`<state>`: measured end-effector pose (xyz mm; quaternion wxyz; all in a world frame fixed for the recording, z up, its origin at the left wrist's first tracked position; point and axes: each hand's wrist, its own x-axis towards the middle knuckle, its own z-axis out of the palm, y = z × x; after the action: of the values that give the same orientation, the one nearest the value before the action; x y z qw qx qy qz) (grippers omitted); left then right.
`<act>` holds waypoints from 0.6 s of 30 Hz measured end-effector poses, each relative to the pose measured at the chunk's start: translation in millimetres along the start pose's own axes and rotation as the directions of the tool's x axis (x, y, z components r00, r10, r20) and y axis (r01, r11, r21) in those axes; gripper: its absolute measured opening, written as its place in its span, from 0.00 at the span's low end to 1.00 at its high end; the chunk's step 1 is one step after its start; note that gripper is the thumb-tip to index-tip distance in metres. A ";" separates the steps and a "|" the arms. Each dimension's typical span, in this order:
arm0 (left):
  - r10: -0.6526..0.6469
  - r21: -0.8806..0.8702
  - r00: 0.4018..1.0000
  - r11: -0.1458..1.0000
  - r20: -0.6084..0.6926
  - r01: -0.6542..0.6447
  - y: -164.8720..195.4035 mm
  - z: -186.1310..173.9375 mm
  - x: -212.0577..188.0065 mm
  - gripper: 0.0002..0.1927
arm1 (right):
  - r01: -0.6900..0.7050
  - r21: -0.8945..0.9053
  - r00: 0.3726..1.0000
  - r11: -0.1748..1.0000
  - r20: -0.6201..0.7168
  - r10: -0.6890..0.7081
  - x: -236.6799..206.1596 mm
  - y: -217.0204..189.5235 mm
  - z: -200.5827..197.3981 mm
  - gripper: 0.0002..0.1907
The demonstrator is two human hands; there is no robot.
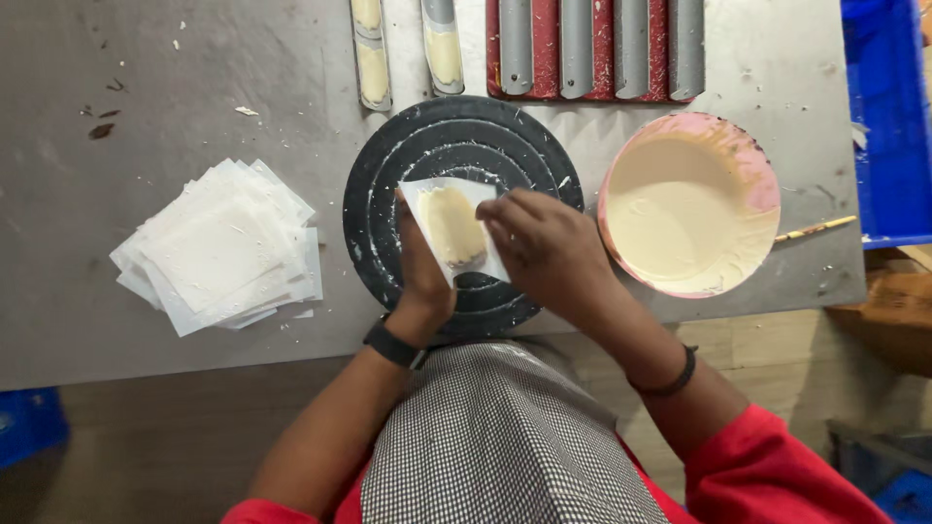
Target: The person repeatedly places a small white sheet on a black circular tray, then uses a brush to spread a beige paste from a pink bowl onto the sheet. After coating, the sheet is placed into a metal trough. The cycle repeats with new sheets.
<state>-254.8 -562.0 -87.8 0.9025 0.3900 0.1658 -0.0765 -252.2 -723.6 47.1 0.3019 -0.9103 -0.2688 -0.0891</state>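
Both my hands hold one thin white square sheet (449, 225) smeared with cream-coloured paste, just above a round black ridged disc (388, 165). My left hand (419, 272) grips its left edge, thumb up along the side. My right hand (542, 243) covers its right edge with bent fingers. The sheet's lower right corner is hidden under my right hand.
A stack of white square sheets (221, 247) lies left of the disc. A pink bowl (689, 204) of cream paste stands to the right, with a thin stick (814, 229) beside it. Grey half-tube moulds (597, 44) on a red tray and two paste-filled moulds (373, 58) line the far edge. A blue crate (888, 116) sits at right.
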 end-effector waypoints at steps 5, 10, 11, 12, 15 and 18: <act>-0.014 0.181 0.998 0.983 -0.054 0.024 -4.3 12.0 -1.0 0.39 | 0.026 -0.075 0.999 0.997 -0.030 -0.028 -4.7 -19.8 4.5 0.19; 0.065 0.186 0.998 0.981 -0.019 -0.061 0.8 15.6 0.7 0.38 | -0.062 -0.088 0.996 0.994 -0.073 0.056 1.7 -24.1 9.1 0.08; 0.056 0.160 0.998 0.986 -0.038 -0.049 6.1 16.2 2.4 0.38 | -0.077 -0.085 0.995 0.993 -0.077 0.071 6.4 -18.5 8.8 0.07; 0.048 0.177 0.999 0.983 -0.015 -0.045 13.3 16.1 4.4 0.37 | -0.094 -0.055 0.990 0.994 -0.114 0.087 12.6 -10.8 9.6 0.07; 0.166 0.365 0.983 0.913 0.075 -0.182 43.8 8.4 6.0 0.31 | -0.063 -0.065 0.979 0.996 -0.199 0.049 47.8 33.7 8.4 0.07; 0.303 0.684 0.931 0.637 0.202 -0.356 73.3 -7.0 -4.6 0.22 | 0.101 -0.287 0.958 0.952 -0.229 -0.171 117.8 108.4 17.4 0.10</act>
<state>-241.2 -506.7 -40.9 0.6852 0.7279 0.0185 0.0181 -94.4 -734.9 17.0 0.1983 -0.9037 -0.2760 -0.2604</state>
